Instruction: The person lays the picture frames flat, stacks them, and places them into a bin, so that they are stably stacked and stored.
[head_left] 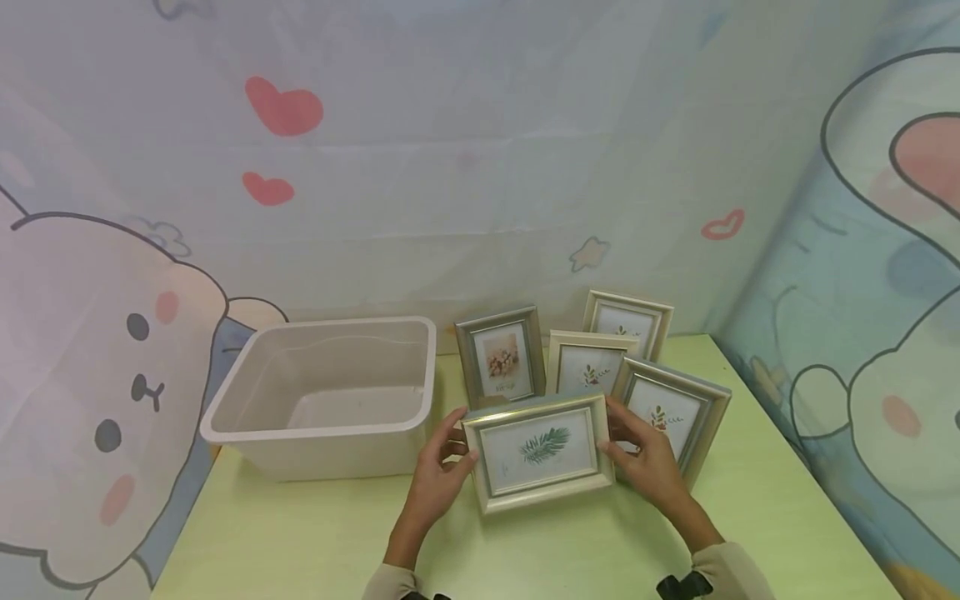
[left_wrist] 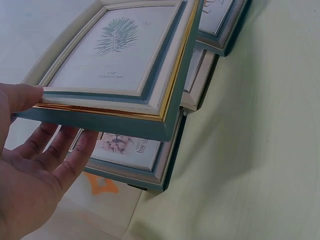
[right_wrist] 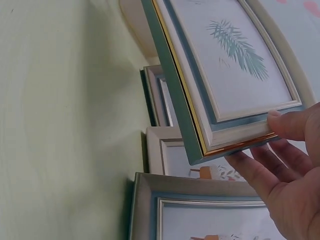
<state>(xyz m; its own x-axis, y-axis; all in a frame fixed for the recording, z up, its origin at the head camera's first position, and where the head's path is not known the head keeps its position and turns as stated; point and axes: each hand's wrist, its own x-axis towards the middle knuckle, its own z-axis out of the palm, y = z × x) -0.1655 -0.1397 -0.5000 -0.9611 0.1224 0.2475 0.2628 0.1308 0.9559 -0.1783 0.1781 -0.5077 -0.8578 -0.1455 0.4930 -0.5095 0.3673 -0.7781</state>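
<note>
Between both hands a picture frame (head_left: 545, 450) with a green leaf print is held sideways, raised off the table and tilted to face the head camera. The left hand (head_left: 437, 479) pinches its left end, thumb on the front border and fingers behind, as the left wrist view of the hand (left_wrist: 42, 160) also shows. At the opposite end the right hand (head_left: 647, 458) grips in the same way; in the right wrist view its thumb (right_wrist: 287, 122) presses the border. Standing behind are a flower-print frame (head_left: 501, 357) and several red-berry-print frames (head_left: 663, 414), partly covered by the held one.
A beige plastic bin (head_left: 322, 454) stands at the left on the light green table (head_left: 315, 533). A cartoon-printed cloth (head_left: 450, 167) hangs behind the table and along its sides. Another pale frame (head_left: 630, 321) stands farthest back.
</note>
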